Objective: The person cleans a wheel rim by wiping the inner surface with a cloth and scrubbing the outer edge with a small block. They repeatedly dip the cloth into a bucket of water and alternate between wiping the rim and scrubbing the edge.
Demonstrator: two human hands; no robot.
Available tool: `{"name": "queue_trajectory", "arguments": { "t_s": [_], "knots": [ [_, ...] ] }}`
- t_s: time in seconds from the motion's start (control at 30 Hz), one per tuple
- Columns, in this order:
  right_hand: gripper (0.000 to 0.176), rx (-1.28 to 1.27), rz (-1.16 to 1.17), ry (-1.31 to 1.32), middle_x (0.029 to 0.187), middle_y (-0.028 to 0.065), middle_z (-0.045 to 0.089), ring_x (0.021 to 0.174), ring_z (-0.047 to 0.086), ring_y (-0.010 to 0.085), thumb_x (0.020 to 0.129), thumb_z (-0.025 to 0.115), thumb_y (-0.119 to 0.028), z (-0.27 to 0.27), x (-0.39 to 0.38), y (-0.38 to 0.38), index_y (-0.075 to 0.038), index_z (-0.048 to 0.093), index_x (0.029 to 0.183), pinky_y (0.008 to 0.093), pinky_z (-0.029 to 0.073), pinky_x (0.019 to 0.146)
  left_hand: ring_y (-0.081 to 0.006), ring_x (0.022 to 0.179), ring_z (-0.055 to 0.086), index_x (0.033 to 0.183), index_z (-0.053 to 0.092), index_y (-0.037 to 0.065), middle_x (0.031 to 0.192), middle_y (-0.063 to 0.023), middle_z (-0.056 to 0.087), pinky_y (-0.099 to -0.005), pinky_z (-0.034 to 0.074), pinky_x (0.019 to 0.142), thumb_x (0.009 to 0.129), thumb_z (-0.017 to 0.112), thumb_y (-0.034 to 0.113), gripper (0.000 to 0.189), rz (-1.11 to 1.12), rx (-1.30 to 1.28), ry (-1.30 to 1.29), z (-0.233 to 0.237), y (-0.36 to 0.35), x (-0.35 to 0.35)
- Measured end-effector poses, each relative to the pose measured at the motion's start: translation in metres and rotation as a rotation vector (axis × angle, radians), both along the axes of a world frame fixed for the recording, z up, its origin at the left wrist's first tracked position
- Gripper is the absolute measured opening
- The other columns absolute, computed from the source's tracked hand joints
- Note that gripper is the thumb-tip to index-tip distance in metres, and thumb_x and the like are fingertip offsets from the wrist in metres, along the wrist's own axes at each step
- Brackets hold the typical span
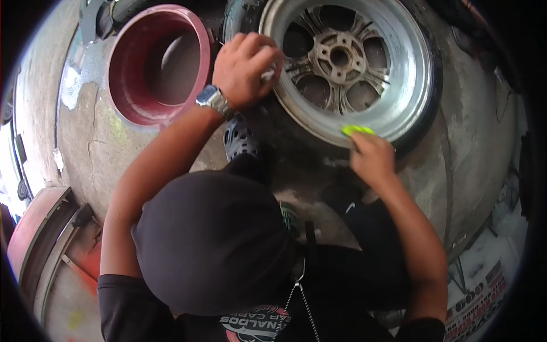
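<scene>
A silver wheel rim (413,85) with dirty brown spokes lies face up inside a black tire (436,85). My right hand (373,157) is closed around a bright yellow-green scrubber (358,130), which overlaps the rim's near inner edge. At the rim's left side, my left hand (245,68), with a silver watch (214,100) on the wrist, is curled shut. Something small and pale shows between its fingers, but I cannot tell what it is.
A red metal ring-shaped drum (128,94) stands on the concrete floor (85,137) to the left. A grey clog (239,139) shows below my left hand. A reddish curved panel (37,222) lies at lower left, and a printed banner (478,302) is at lower right.
</scene>
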State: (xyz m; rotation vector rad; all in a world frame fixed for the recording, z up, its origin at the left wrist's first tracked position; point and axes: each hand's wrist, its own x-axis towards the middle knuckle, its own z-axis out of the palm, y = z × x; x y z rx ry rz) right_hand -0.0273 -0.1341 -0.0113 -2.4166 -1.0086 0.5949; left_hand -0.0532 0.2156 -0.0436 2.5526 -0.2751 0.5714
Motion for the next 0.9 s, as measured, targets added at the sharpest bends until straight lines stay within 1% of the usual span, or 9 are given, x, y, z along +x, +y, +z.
{"name": "queue_trajectory", "arguments": {
  "t_s": [0.17, 0.33, 0.4, 0.5, 0.57, 0.67, 0.77, 0.8, 0.9],
  "knots": [
    [0.028, 0.145, -0.399, -0.057, 0.075, 0.0191, 0.069, 0.072, 0.069, 0.0457, 0.088, 0.068, -0.014, -0.025, -0.037, 0.137, -0.011, 0.075, 0.115, 0.0551, 0.054, 0.065, -0.0283, 0.093, 0.064, 0.101, 0.07, 0.014, 0.106, -0.0051, 0.067, -0.0413, 0.052, 0.079, 0.084, 0.077, 0.01, 0.02, -0.006, 0.0, -0.032, 0.001, 0.003, 0.004],
    [0.035, 0.064, 0.022, -0.118, 0.079, 0.0214, 0.071, 0.076, 0.07, 0.0456, 0.085, 0.069, -0.014, 0.001, 0.011, 0.01, -0.012, 0.075, 0.119, 0.0558, 0.055, 0.067, -0.0284, 0.094, 0.064, 0.101, 0.07, 0.014, 0.106, -0.0044, 0.067, -0.0417, 0.052, 0.079, 0.084, 0.077, 0.012, 0.019, 0.008, 0.016, -0.032, -0.001, 0.005, 0.005],
    [0.04, -0.184, -0.123, 0.117, 0.08, 0.0232, 0.071, 0.077, 0.071, 0.0455, 0.081, 0.069, -0.013, 0.006, -0.012, 0.039, -0.012, 0.075, 0.121, 0.056, 0.055, 0.068, -0.0284, 0.094, 0.063, 0.101, 0.07, 0.015, 0.106, -0.0042, 0.067, -0.0416, 0.052, 0.079, 0.084, 0.077, 0.012, 0.019, 0.003, 0.027, -0.008, 0.003, 0.002, 0.004],
    [0.028, 0.016, -0.333, -0.079, 0.075, 0.0199, 0.071, 0.069, 0.069, 0.045, 0.083, 0.069, -0.012, -0.012, -0.029, 0.138, -0.014, 0.076, 0.11, 0.0532, 0.056, 0.065, -0.0282, 0.094, 0.063, 0.102, 0.07, 0.015, 0.106, -0.0041, 0.066, -0.0415, 0.052, 0.08, 0.085, 0.077, 0.013, 0.019, -0.007, 0.002, -0.033, 0.0, 0.003, 0.004],
    [0.024, 0.131, -0.209, 0.136, 0.077, 0.0194, 0.071, 0.07, 0.069, 0.045, 0.085, 0.07, -0.011, -0.014, -0.013, 0.083, -0.015, 0.076, 0.108, 0.0523, 0.056, 0.065, -0.0284, 0.094, 0.063, 0.102, 0.069, 0.015, 0.106, -0.0041, 0.066, -0.0421, 0.052, 0.08, 0.086, 0.076, 0.013, 0.018, -0.001, 0.028, -0.004, 0.002, 0.003, 0.003],
    [0.03, -0.039, 0.142, -0.2, 0.095, 0.0158, 0.076, 0.083, 0.073, 0.0374, 0.082, 0.071, -0.009, 0.003, 0.027, -0.031, -0.015, 0.075, 0.112, 0.0518, 0.06, 0.079, -0.0284, 0.095, 0.063, 0.103, 0.069, 0.015, 0.107, -0.0041, 0.066, -0.0419, 0.052, 0.081, 0.085, 0.077, 0.013, 0.019, -0.016, 0.01, -0.03, -0.003, 0.005, 0.004],
    [0.019, -0.362, -0.116, 0.08, 0.085, 0.019, 0.073, 0.079, 0.072, 0.042, 0.086, 0.069, -0.009, 0.021, -0.008, 0.044, -0.008, 0.075, 0.103, 0.0542, 0.057, 0.073, -0.0282, 0.095, 0.063, 0.103, 0.069, 0.015, 0.108, -0.0039, 0.066, -0.0418, 0.052, 0.081, 0.084, 0.077, 0.013, 0.02, -0.009, 0.004, -0.029, 0.0, 0.002, 0.004],
    [0.014, -0.013, -0.195, -0.073, 0.076, 0.0209, 0.069, 0.072, 0.069, 0.0446, 0.091, 0.069, -0.012, 0.003, -0.031, 0.079, -0.007, 0.074, 0.102, 0.0547, 0.054, 0.065, -0.0281, 0.095, 0.063, 0.103, 0.069, 0.015, 0.108, -0.0039, 0.066, -0.0418, 0.052, 0.081, 0.084, 0.077, 0.014, 0.021, -0.003, 0.001, -0.038, -0.001, 0.003, 0.005],
    [0.012, 0.158, -0.246, 0.102, 0.072, 0.0218, 0.067, 0.068, 0.066, 0.0464, 0.095, 0.069, -0.016, -0.006, -0.021, 0.07, -0.008, 0.072, 0.103, 0.0531, 0.051, 0.06, -0.0279, 0.095, 0.063, 0.104, 0.069, 0.015, 0.109, -0.0035, 0.066, -0.0414, 0.052, 0.081, 0.082, 0.078, 0.013, 0.024, -0.005, -0.002, -0.03, -0.003, 0.004, 0.0]
  ]
}}
